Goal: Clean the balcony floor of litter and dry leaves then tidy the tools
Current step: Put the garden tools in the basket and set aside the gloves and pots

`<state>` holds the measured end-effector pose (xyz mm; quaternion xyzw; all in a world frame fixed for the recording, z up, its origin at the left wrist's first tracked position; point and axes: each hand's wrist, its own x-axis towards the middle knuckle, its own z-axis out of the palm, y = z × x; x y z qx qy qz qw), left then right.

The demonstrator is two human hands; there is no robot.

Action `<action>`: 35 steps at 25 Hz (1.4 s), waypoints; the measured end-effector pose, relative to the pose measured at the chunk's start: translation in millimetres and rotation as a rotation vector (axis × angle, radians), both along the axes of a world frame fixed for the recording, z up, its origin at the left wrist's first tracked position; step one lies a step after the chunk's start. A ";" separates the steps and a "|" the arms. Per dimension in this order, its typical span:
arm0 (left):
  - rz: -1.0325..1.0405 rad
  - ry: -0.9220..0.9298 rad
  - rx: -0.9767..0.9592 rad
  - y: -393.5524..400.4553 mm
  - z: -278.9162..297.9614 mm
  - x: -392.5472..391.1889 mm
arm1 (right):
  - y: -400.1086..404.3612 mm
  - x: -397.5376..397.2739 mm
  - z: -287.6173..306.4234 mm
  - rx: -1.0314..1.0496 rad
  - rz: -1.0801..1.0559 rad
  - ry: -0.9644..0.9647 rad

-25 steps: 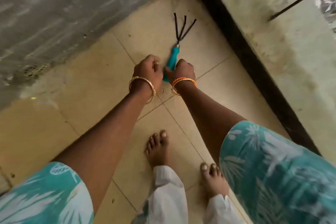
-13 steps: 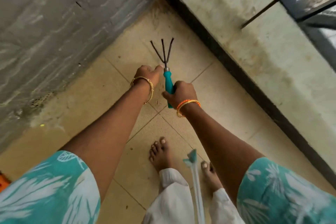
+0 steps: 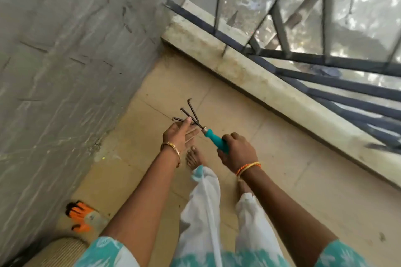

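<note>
Hand rake [image 3: 201, 124] held above the tiled floor [image 3: 282, 158]: right hand [image 3: 235, 153] fisted round its teal handle, left hand [image 3: 179, 134] spread, fingers at the prongs. Looks like tidy-up stage; next prob. stow it w/ orange gloves [image 3: 83, 215].

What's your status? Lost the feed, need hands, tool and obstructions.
Right hand gripping hand rake by teal handle. Left hand open, fingers at prongs. Orange gloves on floor by wall, nothing blocking.
</note>
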<state>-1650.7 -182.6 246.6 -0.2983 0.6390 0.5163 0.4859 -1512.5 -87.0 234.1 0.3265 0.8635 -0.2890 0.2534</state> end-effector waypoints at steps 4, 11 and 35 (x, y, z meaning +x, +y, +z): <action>-0.160 -0.009 -0.001 17.7 61.9 56.7 | 12.9 72.3 54.5 0.043 -0.106 -0.020; -0.399 0.115 0.079 53.7 138.3 196.6 | 1.3 241.3 126.8 0.149 -0.442 -0.073; -1.267 -0.024 0.094 143.9 231.6 804.6 | -81.0 810.2 243.8 0.183 -1.451 -0.170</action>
